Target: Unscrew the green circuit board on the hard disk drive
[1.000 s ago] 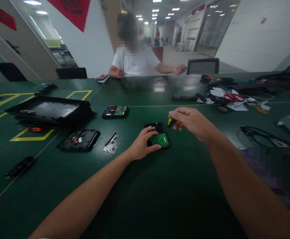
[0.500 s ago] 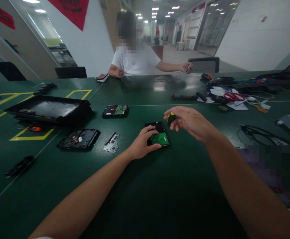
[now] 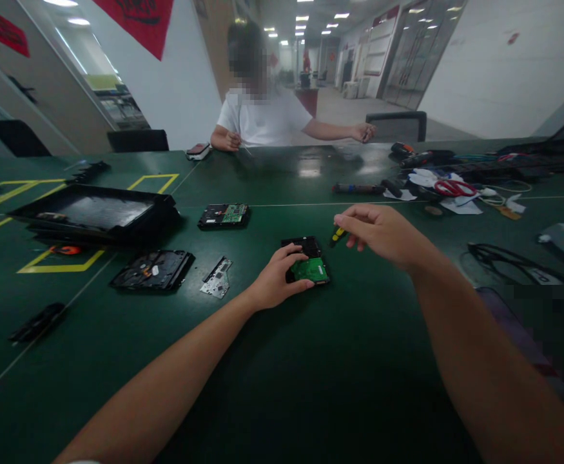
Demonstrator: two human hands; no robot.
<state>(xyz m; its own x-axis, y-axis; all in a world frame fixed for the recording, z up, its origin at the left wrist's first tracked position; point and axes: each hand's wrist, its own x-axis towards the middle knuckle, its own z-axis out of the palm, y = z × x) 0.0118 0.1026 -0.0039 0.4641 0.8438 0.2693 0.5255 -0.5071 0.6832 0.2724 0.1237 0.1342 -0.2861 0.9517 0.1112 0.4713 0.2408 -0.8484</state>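
Note:
A black hard drive with a green circuit board [image 3: 314, 270] lies on the green table in front of me. My left hand [image 3: 282, 277] grips it from the left, thumb along its near side and fingers curled over the top. Just right of the drive, my right hand [image 3: 371, 232] pinches a short yellow-and-black screwdriver [image 3: 338, 236] that slants down to the left. Its tip is too small to make out, and it stays apart from the drive. Left of my left hand lies a loose silvery circuit board [image 3: 217, 278].
Two more drives, one with its board showing [image 3: 224, 216] and one larger [image 3: 153, 269], lie leftward beside stacked black trays [image 3: 98, 209]. At the right are a black cable [image 3: 508, 258] and a pile of tools and wires [image 3: 450, 183]. Across the table sits a person [image 3: 267, 119].
My right hand has shifted slightly right, and the screwdriver has turned from upright to slanting. My left hand and the drive stay in place.

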